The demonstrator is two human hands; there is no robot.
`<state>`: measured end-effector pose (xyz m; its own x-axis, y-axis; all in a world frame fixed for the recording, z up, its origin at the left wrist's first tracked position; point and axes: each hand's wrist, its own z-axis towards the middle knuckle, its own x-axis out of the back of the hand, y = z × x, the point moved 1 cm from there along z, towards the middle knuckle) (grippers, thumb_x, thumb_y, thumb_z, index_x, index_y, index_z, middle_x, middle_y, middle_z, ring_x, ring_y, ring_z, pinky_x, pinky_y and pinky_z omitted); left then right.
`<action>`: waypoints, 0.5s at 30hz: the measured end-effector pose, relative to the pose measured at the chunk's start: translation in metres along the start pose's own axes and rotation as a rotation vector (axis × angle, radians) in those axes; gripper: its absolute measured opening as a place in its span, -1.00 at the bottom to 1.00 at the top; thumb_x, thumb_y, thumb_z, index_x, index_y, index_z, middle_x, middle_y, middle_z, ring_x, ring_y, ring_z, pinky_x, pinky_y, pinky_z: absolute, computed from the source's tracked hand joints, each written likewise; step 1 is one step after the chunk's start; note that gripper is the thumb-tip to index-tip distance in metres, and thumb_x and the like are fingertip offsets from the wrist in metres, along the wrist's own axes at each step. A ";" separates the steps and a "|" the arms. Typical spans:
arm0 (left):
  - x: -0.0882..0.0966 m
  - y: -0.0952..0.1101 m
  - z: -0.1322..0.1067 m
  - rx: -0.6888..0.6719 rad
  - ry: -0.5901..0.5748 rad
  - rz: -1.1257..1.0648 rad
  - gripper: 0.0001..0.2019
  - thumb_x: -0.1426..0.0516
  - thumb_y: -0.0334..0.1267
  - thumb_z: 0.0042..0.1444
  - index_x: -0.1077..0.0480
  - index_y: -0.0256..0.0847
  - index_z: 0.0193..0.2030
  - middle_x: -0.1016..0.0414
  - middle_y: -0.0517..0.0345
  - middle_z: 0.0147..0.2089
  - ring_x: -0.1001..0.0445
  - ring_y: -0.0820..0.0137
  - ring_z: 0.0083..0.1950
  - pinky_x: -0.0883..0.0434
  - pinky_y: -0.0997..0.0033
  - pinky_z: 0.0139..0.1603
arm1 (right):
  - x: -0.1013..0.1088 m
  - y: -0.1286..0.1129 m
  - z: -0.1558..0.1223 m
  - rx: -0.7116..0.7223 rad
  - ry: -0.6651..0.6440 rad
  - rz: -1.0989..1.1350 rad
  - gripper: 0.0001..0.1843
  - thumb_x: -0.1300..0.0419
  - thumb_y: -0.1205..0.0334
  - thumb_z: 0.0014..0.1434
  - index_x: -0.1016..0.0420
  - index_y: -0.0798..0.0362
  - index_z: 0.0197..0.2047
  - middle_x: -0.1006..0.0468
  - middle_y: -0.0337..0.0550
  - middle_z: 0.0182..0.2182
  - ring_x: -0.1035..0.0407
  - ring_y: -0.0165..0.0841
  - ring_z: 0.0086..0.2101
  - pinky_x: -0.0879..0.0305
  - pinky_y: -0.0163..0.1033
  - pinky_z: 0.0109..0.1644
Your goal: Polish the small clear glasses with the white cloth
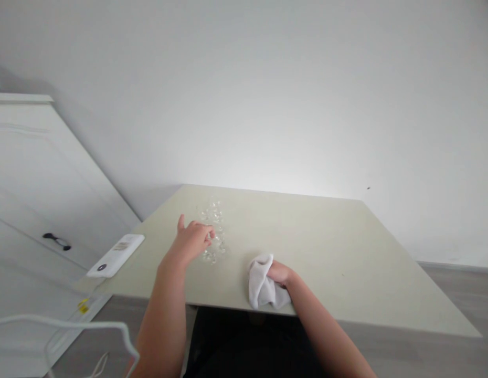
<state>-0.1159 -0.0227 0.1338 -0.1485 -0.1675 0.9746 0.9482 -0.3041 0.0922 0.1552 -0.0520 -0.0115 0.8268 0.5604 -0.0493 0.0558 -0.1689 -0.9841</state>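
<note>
Several small clear glasses (pixel 216 212) stand in a close group on the left half of the pale table. Over the left side of this group, my left hand (pixel 192 240) has its fingers bent in a pinch around one small clear glass, with another finger sticking up. The hand hides much of that glass. A white cloth (pixel 261 286) lies bunched at the table's front edge. My right hand (pixel 279 273) is tucked into its folds and grips it, so the fingertips are covered.
On the table's left edge lies a white power strip (pixel 117 255) with a cord. A white cabinet (pixel 39 173) stands to the left, and a white bent tube (pixel 71 323) crosses the lower left corner. Behind the table (pixel 326 247) rises a plain wall.
</note>
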 end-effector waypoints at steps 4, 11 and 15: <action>0.007 -0.022 0.006 0.143 -0.038 0.076 -0.87 -0.14 -0.37 -0.04 -0.48 -0.07 -0.36 -0.57 0.20 -0.38 -0.47 0.20 -0.08 0.36 -0.30 0.32 | -0.001 -0.002 -0.001 -0.007 0.022 -0.001 -0.51 -0.36 -0.10 -0.13 -0.58 0.10 -0.23 -0.58 -0.10 -0.37 -0.44 -0.23 -0.34 -0.36 -0.15 -0.24; 0.004 -0.036 0.020 0.202 -0.030 0.109 -0.89 -0.13 -0.33 -0.01 -0.47 -0.09 -0.34 -0.60 0.11 -0.29 -0.44 0.15 -0.05 0.34 -0.33 0.30 | 0.001 0.000 0.000 -0.025 0.040 0.005 -0.48 -0.37 -0.11 -0.16 -0.57 0.10 -0.21 -0.58 -0.10 -0.39 -0.44 -0.22 -0.36 -0.37 -0.09 -0.21; -0.001 -0.038 0.026 0.192 -0.029 0.155 -0.88 -0.14 -0.31 -0.03 -0.46 -0.09 -0.30 -0.59 0.10 -0.25 -0.44 0.13 -0.01 0.31 -0.34 0.30 | 0.002 0.001 0.000 -0.005 0.035 -0.003 -0.48 -0.37 -0.14 -0.16 -0.57 0.11 -0.24 -0.58 -0.10 -0.38 -0.44 -0.20 -0.32 -0.37 -0.10 -0.19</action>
<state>-0.1444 0.0130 0.1347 0.0084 -0.1708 0.9853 0.9954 -0.0924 -0.0245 0.1568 -0.0511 -0.0124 0.8455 0.5324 -0.0407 0.0604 -0.1713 -0.9834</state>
